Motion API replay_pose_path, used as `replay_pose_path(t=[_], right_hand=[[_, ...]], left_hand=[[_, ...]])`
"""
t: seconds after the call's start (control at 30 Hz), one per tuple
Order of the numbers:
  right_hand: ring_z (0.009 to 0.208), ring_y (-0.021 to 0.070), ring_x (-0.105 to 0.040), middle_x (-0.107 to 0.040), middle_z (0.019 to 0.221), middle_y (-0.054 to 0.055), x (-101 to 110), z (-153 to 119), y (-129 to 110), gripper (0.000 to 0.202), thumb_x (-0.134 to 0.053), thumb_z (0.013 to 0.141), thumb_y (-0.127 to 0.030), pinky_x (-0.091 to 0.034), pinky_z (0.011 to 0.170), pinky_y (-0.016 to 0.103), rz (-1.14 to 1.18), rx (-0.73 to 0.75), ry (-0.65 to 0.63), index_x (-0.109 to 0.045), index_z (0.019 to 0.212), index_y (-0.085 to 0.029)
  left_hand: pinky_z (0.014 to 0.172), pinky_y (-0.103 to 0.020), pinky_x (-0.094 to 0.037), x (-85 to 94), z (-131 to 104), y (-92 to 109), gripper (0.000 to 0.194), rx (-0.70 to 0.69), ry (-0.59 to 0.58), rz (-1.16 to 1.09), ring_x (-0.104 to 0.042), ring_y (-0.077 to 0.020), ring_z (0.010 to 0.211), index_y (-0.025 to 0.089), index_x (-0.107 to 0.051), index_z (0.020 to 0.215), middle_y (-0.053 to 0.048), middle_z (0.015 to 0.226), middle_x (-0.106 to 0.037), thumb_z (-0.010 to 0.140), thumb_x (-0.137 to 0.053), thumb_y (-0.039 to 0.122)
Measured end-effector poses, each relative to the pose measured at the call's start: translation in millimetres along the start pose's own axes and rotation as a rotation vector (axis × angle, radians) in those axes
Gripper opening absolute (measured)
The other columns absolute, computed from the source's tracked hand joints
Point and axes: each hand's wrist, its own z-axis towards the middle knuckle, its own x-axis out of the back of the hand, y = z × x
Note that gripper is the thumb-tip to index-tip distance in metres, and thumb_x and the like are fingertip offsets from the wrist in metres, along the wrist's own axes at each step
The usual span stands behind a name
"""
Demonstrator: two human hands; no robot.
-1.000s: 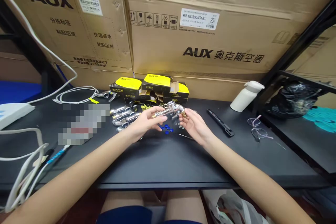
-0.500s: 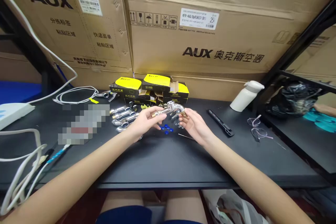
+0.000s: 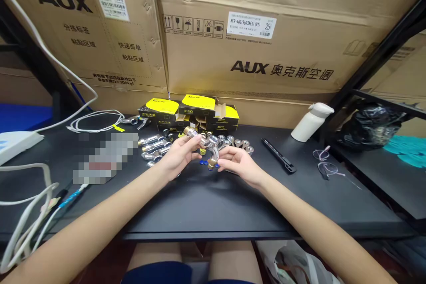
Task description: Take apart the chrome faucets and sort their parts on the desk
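A chrome faucet body (image 3: 213,143) with brass-coloured ends is held between both hands above the black table. My left hand (image 3: 182,154) is closed round its straight pipe, whose brass end points up and to the left. My right hand (image 3: 240,164) has thumb and fingers pinched at the lower, curved end. Beneath it lie several small blue caps (image 3: 203,162), partly covered. More chrome faucet bodies (image 3: 155,143) rest left of my left hand. Several chrome handles (image 3: 245,143) lie behind my right hand. A yellow-and-black cartridge (image 3: 203,151) shows behind the held faucet.
Yellow-and-black boxes (image 3: 198,105) are stacked against large cardboard cartons (image 3: 282,49). To the right are a black box cutter (image 3: 278,155), a white bottle (image 3: 312,122) and glasses (image 3: 328,168). White cables (image 3: 95,122) and a power strip (image 3: 20,143) occupy the left side.
The faucet body has been turned in my hands: its brass pipe end now points up-left and its curved end points down. My right hand has shifted lower and left, uncovering the chrome handles.
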Motion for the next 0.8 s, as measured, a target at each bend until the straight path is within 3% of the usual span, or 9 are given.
replay_pose_path(t=[0.13, 0.37, 0.6, 0.7, 0.8], right_hand=[[0.075, 0.0146, -0.065, -0.070, 0.085, 0.003, -1, 0, 2, 0.020, -0.075, 0.071, -0.031, -0.055, 0.066, 0.027, -0.040, 0.027, -0.007, -0.068, 0.085, -0.018], [0.073, 0.0136, -0.064, -0.070, 0.087, 0.001, 0, 2, 4, 0.025, -0.078, 0.068, -0.024, -0.054, 0.062, 0.025, 0.015, 0.097, 0.111, -0.065, 0.089, -0.021], [0.070, 0.0150, -0.066, -0.072, 0.083, 0.004, -5, 1, 6, 0.027, -0.078, 0.067, -0.029, -0.054, 0.066, 0.028, 0.002, 0.095, 0.192, -0.067, 0.090, -0.019], [0.073, 0.0156, -0.067, -0.073, 0.087, 0.005, 1, 4, 2, 0.024, -0.074, 0.072, -0.033, -0.055, 0.070, 0.030, -0.020, 0.147, 0.250, -0.068, 0.090, -0.018], [0.069, 0.0141, -0.066, -0.072, 0.084, 0.006, 17, 10, -4, 0.022, -0.069, 0.076, -0.037, -0.054, 0.064, 0.027, -0.042, 0.216, 0.416, -0.067, 0.088, -0.018]], left_hand=[[0.061, -0.023, -0.051, -2.0, -2, -1, 0.028, -0.013, -0.019, 0.082, -0.060, -0.0129, 0.075, 0.014, -0.065, 0.083, -0.003, 0.083, -0.066, 0.073, -0.072, 0.039], [0.062, -0.027, -0.053, -6.0, -5, -3, 0.031, 0.007, -0.075, 0.330, -0.063, -0.0141, 0.066, 0.014, -0.061, 0.084, -0.002, 0.073, -0.066, 0.075, -0.069, 0.042], [0.070, -0.033, -0.056, -12.3, -9, 0, 0.034, 0.047, -0.197, 0.388, -0.064, -0.0205, 0.088, 0.014, -0.061, 0.096, -0.009, 0.100, -0.066, 0.077, -0.067, 0.042], [0.073, -0.031, -0.054, -5.5, -2, 6, 0.031, -0.014, -0.116, 0.291, -0.063, -0.0170, 0.084, 0.014, -0.060, 0.094, -0.007, 0.095, -0.066, 0.077, -0.066, 0.039], [0.061, -0.025, -0.051, 8.9, 7, 18, 0.023, -0.030, -0.010, 0.149, -0.059, -0.0121, 0.065, 0.015, -0.056, 0.081, -0.001, 0.073, -0.061, 0.078, -0.061, 0.038]])
